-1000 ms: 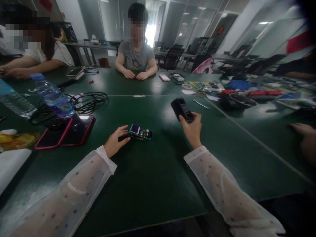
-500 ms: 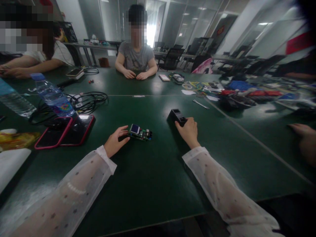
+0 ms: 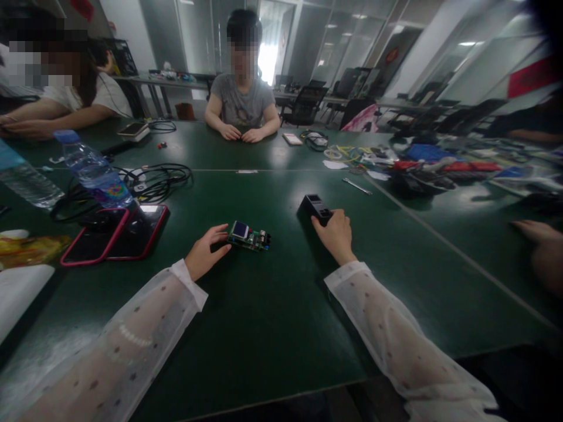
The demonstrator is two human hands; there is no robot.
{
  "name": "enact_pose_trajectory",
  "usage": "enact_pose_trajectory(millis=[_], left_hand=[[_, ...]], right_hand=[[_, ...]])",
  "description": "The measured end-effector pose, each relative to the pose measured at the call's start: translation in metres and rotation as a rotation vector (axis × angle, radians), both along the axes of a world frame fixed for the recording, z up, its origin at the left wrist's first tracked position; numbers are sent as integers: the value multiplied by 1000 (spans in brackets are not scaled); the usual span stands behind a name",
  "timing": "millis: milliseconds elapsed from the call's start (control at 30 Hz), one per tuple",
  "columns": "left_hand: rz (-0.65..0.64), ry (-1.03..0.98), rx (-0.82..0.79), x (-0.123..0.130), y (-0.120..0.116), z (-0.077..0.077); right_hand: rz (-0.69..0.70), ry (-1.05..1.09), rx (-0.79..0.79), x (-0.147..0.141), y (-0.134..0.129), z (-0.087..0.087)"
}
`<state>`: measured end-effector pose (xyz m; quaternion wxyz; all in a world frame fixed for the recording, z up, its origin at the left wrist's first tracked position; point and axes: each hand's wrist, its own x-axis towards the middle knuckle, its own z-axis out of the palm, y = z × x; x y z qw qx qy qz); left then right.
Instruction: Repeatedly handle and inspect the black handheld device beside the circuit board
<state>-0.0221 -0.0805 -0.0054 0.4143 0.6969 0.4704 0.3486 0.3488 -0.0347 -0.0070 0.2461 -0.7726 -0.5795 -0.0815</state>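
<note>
Black case, lower now, within right hand's grip, left hand's grip apart, wrench beyond

The board lies on the table, just right of the left hand. Further right is the box, the right hand around its near end. A wrench lies behind and right. Left of the left hand are phones, a bottle behind them, cables beside it.

No readable text, labels or numbers.
</note>
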Motion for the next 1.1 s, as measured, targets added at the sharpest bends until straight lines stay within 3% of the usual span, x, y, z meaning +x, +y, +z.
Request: enact_pose_trajectory(millis=[433, 1100], left_hand=[[-4, -11, 17, -1, 4, -7], [-5, 10, -10, 2, -3, 7]], right_hand=[[0, -26, -4, 0, 0, -1], [-2, -46, -18, -1, -1, 0]])
